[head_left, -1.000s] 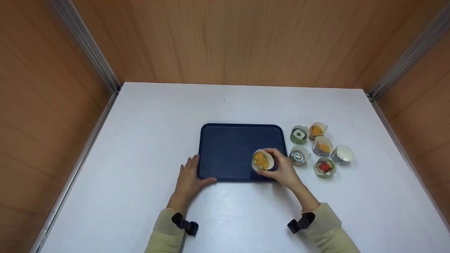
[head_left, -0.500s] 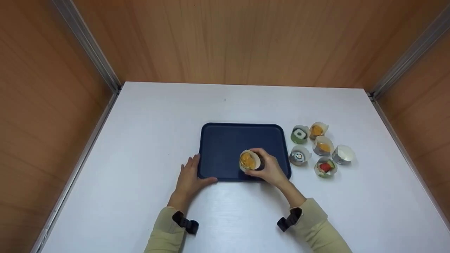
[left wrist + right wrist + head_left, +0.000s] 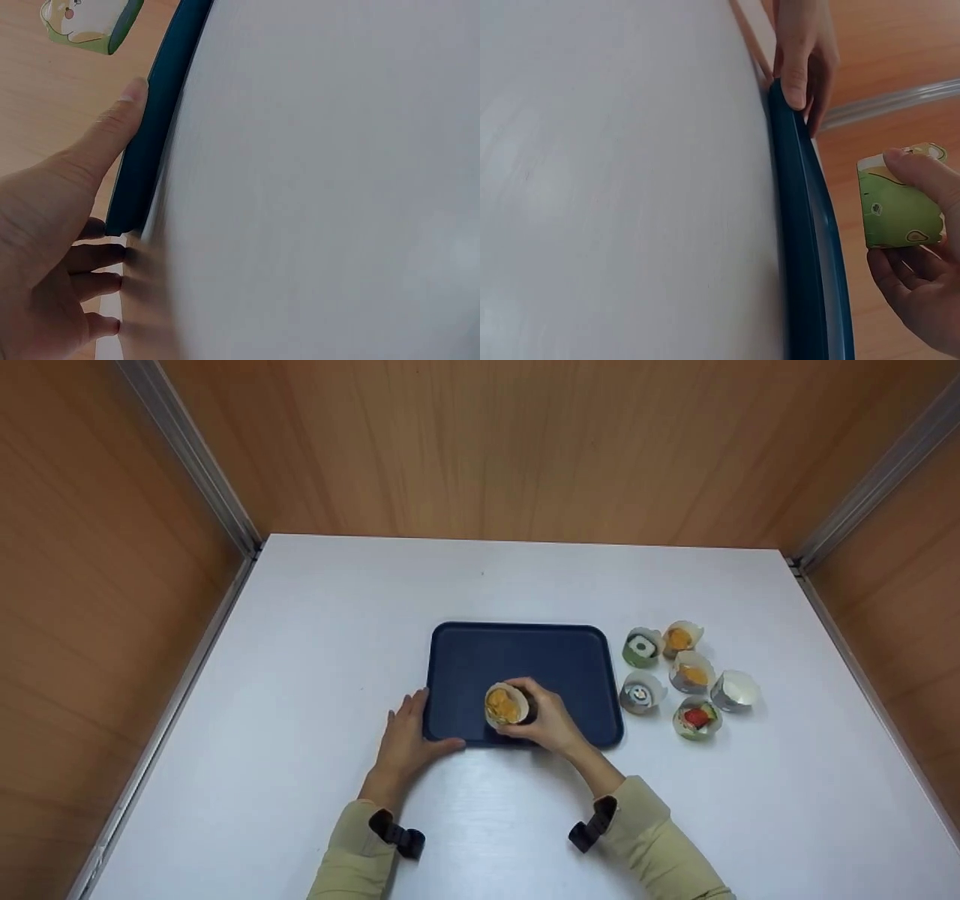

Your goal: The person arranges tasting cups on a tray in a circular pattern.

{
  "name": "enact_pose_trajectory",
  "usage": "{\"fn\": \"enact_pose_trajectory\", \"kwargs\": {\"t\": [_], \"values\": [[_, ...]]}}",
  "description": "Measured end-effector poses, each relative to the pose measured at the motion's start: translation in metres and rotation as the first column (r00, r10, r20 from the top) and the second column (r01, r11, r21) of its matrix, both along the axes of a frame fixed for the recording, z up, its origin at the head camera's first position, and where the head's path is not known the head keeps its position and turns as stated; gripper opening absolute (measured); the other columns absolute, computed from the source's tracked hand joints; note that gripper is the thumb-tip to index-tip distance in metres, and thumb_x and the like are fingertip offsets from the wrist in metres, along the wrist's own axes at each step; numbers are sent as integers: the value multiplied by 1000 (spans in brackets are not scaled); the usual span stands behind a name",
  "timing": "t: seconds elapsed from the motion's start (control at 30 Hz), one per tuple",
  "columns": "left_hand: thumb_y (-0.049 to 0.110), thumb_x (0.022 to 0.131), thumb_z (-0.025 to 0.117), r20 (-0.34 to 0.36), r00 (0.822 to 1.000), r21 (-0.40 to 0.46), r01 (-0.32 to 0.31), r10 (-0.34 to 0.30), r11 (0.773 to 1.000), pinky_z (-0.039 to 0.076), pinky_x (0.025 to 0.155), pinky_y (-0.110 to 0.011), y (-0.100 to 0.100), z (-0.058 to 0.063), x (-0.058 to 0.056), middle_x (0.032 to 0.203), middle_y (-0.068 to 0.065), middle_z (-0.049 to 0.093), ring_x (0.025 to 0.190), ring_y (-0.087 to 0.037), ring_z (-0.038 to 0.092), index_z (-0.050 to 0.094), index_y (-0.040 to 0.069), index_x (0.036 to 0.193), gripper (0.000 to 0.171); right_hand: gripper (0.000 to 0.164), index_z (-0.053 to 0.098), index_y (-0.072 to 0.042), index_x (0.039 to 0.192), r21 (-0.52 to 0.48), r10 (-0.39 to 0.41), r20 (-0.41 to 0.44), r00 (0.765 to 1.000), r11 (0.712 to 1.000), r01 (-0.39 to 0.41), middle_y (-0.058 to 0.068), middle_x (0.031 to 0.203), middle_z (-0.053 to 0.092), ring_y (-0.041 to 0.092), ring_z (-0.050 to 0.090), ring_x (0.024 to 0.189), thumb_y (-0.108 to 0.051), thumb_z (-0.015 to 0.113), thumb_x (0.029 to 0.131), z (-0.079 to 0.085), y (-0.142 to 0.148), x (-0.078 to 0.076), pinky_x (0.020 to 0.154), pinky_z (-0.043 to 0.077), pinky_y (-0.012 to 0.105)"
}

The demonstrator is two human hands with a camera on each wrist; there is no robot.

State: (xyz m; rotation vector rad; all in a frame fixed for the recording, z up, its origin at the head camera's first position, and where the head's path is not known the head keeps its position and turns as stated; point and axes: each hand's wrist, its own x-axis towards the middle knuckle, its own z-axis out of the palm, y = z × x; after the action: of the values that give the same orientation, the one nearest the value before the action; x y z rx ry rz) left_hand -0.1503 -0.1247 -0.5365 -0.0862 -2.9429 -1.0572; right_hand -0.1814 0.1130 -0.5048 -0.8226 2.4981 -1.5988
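Note:
My right hand (image 3: 551, 724) grips a cupcake (image 3: 501, 706) with a lumpy orange topping in a paper cup, thumb on the near side and fingers on the far side. In the right wrist view, the cup's side (image 3: 900, 206) is green with avocado prints, held above the tray rim's level. A dark blue rectangular tray (image 3: 525, 652) lies on the white table beneath it. At the tray's front left corner rests my left hand (image 3: 405, 742), fingers extended along the left side and thumb (image 3: 120, 120) against the front edge.
Right of the tray stand several more cupcakes: one with a white square top (image 3: 641, 646), two orange-topped ones (image 3: 679, 639), one with a small face (image 3: 639, 694), one with strawberry (image 3: 697, 718), and a pale-topped one (image 3: 736, 691). Wooden walls (image 3: 480, 450) enclose the table.
My right hand has carried the orange-topped cupcake leftward over the tray, from its right part toward the middle. My left hand stays at the tray's corner.

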Motion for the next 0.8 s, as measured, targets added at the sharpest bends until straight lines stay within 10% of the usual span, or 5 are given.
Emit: {"fn": "enact_pose_trajectory", "kwargs": {"t": [0.5,0.8], "values": [[56,58,73,-57,998,-20,16,-17,1000,16,102,-52,0,0,1,134,-22,35,126,-37,26,31,0,135,104,59,48,-6,120,34,27,79,997,999,-29,6,114,53,18,53,102,-15,76,69,-16,-19,-9,83,46,32],[56,58,73,-56,998,-18,9,-10,1000,16,103,-50,0,-1,0,134,-22,35,126,-37,26,31,1,135,105,56,45,8,119,2,99,78,992,995,-99,24,113,51,36,50,103,-1,72,71,13,-27,4,84,43,46]]}}
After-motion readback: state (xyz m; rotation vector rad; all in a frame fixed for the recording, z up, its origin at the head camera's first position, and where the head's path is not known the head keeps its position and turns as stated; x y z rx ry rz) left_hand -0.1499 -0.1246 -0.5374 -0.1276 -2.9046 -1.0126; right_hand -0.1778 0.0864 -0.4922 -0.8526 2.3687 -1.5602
